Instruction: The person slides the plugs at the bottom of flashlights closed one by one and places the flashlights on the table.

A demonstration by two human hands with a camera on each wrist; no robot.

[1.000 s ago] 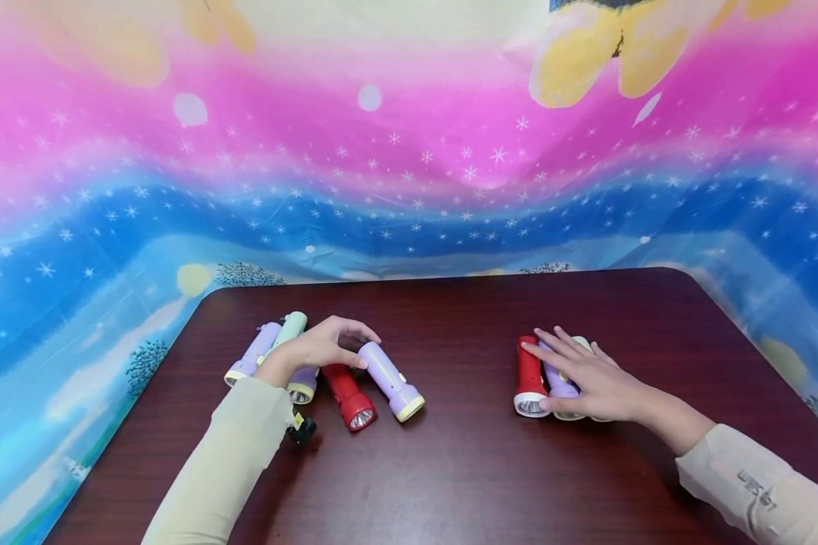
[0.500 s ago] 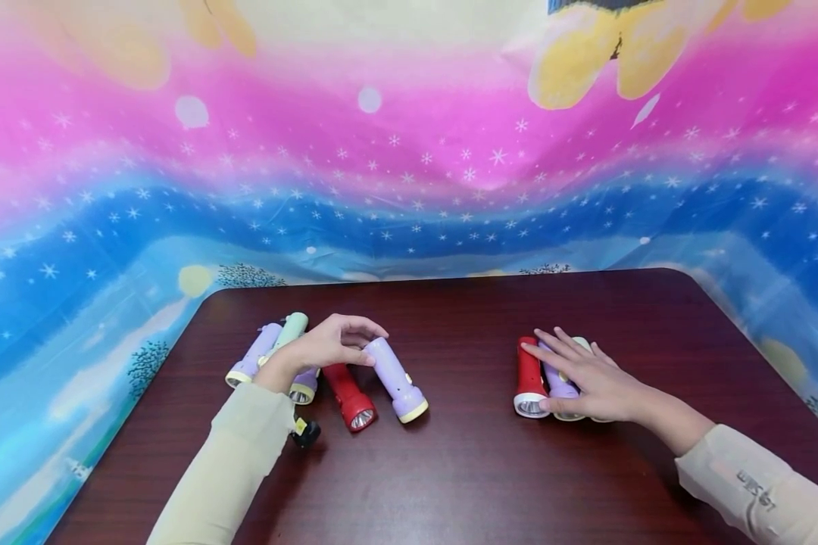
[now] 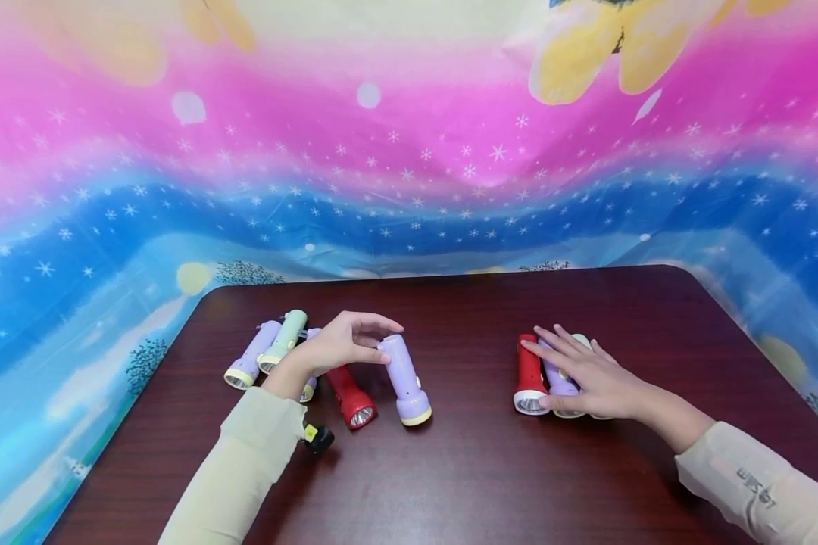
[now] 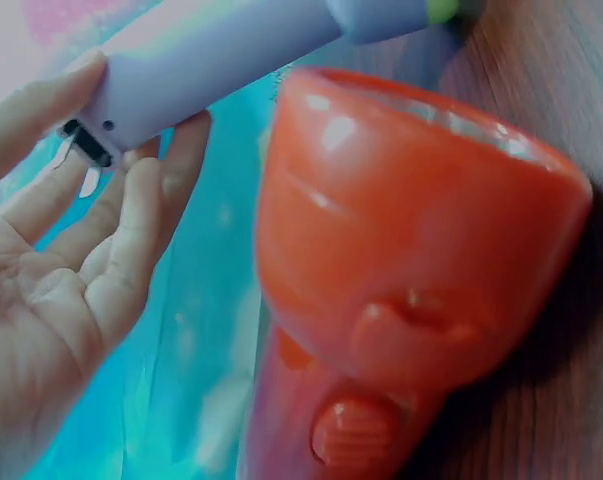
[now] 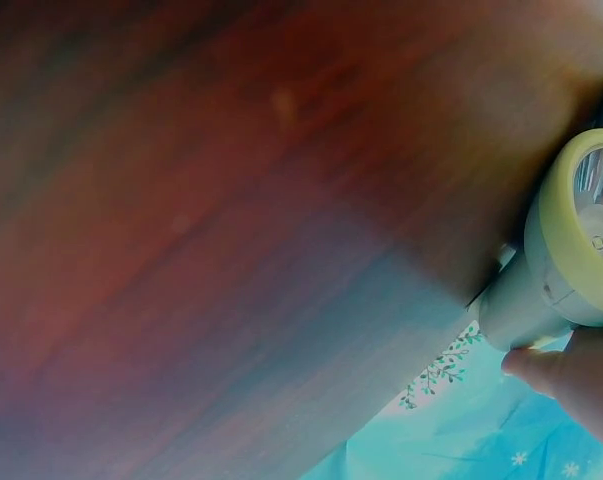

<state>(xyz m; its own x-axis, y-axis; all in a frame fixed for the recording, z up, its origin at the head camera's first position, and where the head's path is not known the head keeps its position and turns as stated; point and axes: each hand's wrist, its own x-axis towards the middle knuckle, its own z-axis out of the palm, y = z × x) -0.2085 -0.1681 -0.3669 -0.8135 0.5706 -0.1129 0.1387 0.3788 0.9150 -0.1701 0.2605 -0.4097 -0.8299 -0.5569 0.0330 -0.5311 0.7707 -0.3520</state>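
My left hand [image 3: 344,344] pinches a purple flashlight [image 3: 401,375] by its tail end, between thumb and fingers. Its yellow-rimmed head points toward me; in the left wrist view the purple flashlight [image 4: 211,60] stretches away from the fingertips. Beside that hand lies a red flashlight [image 3: 348,397], which looms large in the left wrist view. My right hand [image 3: 586,378] rests with spread fingers over a row: a red flashlight [image 3: 530,378] with a white rim, a purple flashlight [image 3: 559,382] and a pale green flashlight [image 3: 582,341], mostly hidden. A yellow-rimmed flashlight [image 5: 571,250] shows in the right wrist view.
Left of and behind my left forearm lie a purple flashlight [image 3: 252,356], a pale green flashlight [image 3: 283,342] and another purple flashlight [image 3: 307,391], partly covered by the hand. A black wrist camera [image 3: 319,439] hangs at the left cuff. A patterned cloth [image 3: 409,174] backs the brown table [image 3: 463,469].
My left hand has shifted right with the purple flashlight, which has turned to point more directly toward me. The right hand and its row have stayed put.
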